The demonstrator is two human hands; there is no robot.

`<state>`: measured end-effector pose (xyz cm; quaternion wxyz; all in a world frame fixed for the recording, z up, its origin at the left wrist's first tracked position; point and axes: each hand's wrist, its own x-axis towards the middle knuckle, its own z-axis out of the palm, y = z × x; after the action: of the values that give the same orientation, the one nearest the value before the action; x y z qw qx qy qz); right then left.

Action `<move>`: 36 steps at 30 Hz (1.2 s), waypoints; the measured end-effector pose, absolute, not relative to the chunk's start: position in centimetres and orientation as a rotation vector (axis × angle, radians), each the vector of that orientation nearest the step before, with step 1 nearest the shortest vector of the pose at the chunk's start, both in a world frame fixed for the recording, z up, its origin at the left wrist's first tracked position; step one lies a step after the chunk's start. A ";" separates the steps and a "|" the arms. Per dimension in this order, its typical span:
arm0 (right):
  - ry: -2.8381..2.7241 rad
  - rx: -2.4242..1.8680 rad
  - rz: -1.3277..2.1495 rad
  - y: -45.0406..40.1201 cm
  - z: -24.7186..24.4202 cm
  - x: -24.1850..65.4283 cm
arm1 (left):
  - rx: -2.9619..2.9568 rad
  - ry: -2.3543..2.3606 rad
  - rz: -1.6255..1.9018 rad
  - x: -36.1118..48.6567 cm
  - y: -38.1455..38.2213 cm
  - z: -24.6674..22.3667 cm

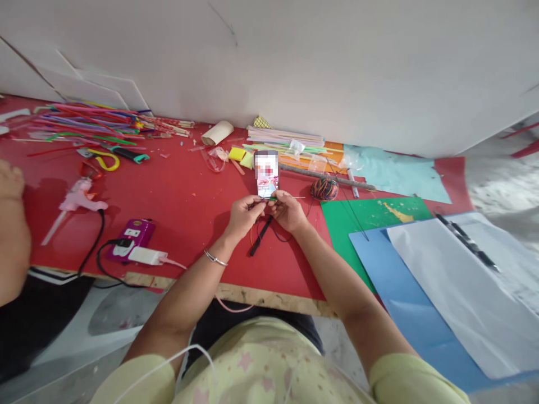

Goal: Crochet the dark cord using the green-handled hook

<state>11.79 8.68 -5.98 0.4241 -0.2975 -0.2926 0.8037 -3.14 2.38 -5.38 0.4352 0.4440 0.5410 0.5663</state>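
My left hand (pixel 245 215) is closed in a pinch at the table's middle, on what looks like multicoloured yarn. Close beside it, my right hand (pixel 288 211) pinches a thin needle-like stick (pixel 299 197) whose light end juts out to the right. A bit of green shows between the fingertips; the stick's working end is too small to make out. Dark and orange strands hang below the hands, near a black pen-like object (pixel 261 237) on the table. Just behind the fingers stands a phone (pixel 268 182) with a lit screen. To the right lies a multicoloured yarn ball (pixel 324 189).
At the left are a pink glue gun (pixel 78 196), a purple power strip (pixel 141 233) with cords, and another person's arm (pixel 12 235). Pipe cleaners (pixel 92 123), paper straws and a stick (pixel 328 175) line the back. A blue folder (pixel 404 292) with papers covers the right.
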 end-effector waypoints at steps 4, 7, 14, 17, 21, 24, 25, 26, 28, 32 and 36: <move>-0.736 -0.758 2.006 8.7 -6.1 11.8 | 1.080 1.348 1.409 -3.1 2.4 -5.4; -0.733 -0.749 2.007 8.7 -6.2 11.8 | 1.076 1.337 1.415 -3.1 2.4 -5.5; -0.733 -0.767 2.006 8.7 -6.0 11.8 | 1.074 1.348 1.405 -3.0 2.4 -5.5; -0.736 -0.757 2.010 8.7 -6.0 11.8 | 1.062 1.345 1.403 -3.0 2.4 -5.3; -0.735 -0.751 2.011 8.7 -6.1 11.8 | 1.062 1.330 1.411 -3.0 2.4 -5.3; -0.733 -0.761 2.008 8.7 -6.2 11.8 | 1.072 1.343 1.408 -3.0 2.4 -5.5; -0.733 -0.765 2.007 8.7 -6.2 11.8 | 1.072 1.347 1.406 -3.0 2.4 -5.5; -0.733 -0.767 2.006 8.7 -6.1 11.8 | 1.069 1.349 1.404 -3.0 2.5 -5.5; -0.736 -0.765 2.006 8.7 -6.1 11.8 | 1.065 1.349 1.404 -3.0 2.4 -5.5; -0.742 -0.758 2.003 8.7 -6.2 11.8 | 1.069 1.345 1.410 -3.0 2.4 -5.4; -0.733 -0.748 2.010 8.7 -6.2 11.8 | 1.077 1.334 1.423 -3.0 2.4 -5.4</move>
<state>11.83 8.70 -6.17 0.4238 -0.2989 -0.2928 0.8034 -2.97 2.43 -5.39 0.4408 0.4339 0.5374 0.5733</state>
